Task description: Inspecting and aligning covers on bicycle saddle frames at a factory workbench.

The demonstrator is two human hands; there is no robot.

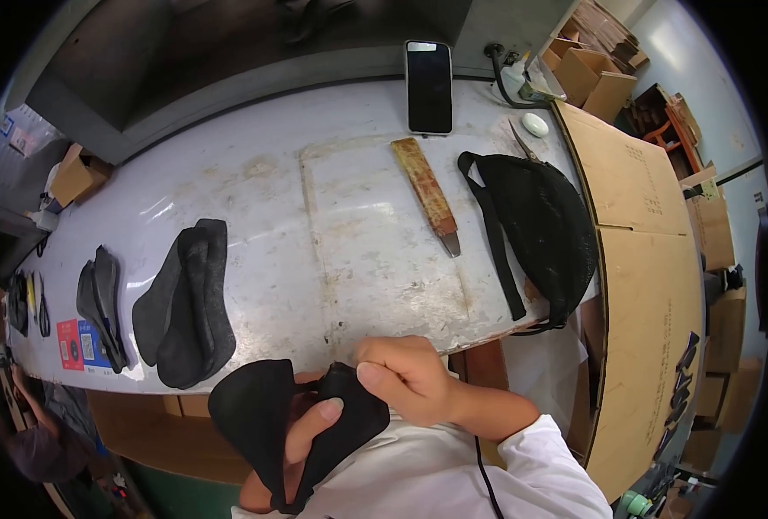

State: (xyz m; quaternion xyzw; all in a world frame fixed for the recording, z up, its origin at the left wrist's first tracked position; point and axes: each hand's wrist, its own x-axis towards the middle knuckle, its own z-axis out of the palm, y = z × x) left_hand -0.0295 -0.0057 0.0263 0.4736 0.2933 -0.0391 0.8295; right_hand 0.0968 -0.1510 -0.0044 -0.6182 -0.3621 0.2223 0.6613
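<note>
head view, at six o'clock: left hand (302, 441) cradles the black fabric piece (267, 415), right hand (405, 376) pinches its top edge shut, best kept taut and fingertips close together.

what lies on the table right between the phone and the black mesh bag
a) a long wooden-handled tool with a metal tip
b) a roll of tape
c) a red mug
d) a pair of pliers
a: the long wooden-handled tool lies slantwise on the table, below the phone and left of the black mesh bag.
</note>
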